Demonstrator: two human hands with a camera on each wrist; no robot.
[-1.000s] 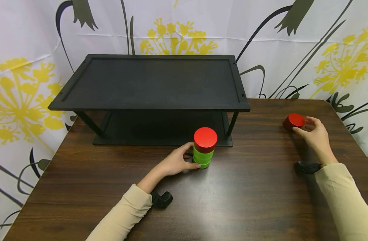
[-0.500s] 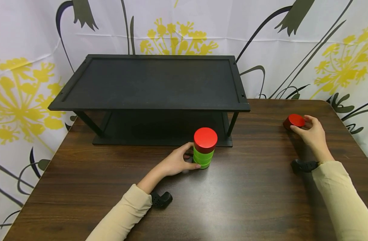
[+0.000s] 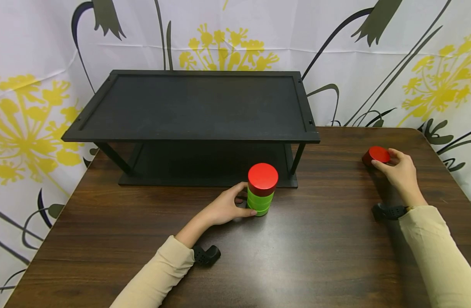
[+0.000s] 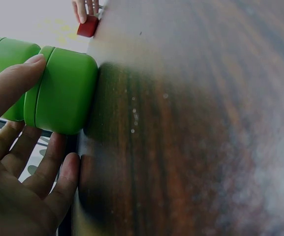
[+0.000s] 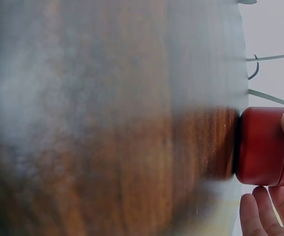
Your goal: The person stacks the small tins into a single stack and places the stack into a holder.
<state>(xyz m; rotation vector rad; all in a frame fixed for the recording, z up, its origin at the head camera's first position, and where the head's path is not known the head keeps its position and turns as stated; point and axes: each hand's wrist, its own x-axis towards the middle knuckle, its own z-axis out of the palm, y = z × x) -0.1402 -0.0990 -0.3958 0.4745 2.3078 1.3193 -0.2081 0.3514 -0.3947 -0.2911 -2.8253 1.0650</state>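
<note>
Green stack: upright on the wooden table (image 3: 316,244), just off centre of your head view towards 5 o'clock; the green containers (image 3: 260,203) carry a red round piece (image 3: 263,177) on top.
Your left hand (image 3: 225,208): comes in from the stack's 8 o'clock, grasping its lower green part, thumb across the near side, fingers round the far side.
Red container (image 3: 377,154): out at 3 o'clock in the head view, well apart from the stack, base down at the table top.
Your right hand (image 3: 402,174): at the container's 4 o'clock, grasping it between thumb and fingers.
Black shelf (image 3: 197,107): two tiers, towards 11 o'clock from the stack, which stands near its front right corner; whether they touch, you can't tell.
Sleeves: pale cuffs (image 3: 177,250) pushed up on both your arms, a black wrist device (image 3: 206,255) beside each.
Patterned cloth (image 3: 335,25): hangs across 12 o'clock, white with yellow flowers.
</note>
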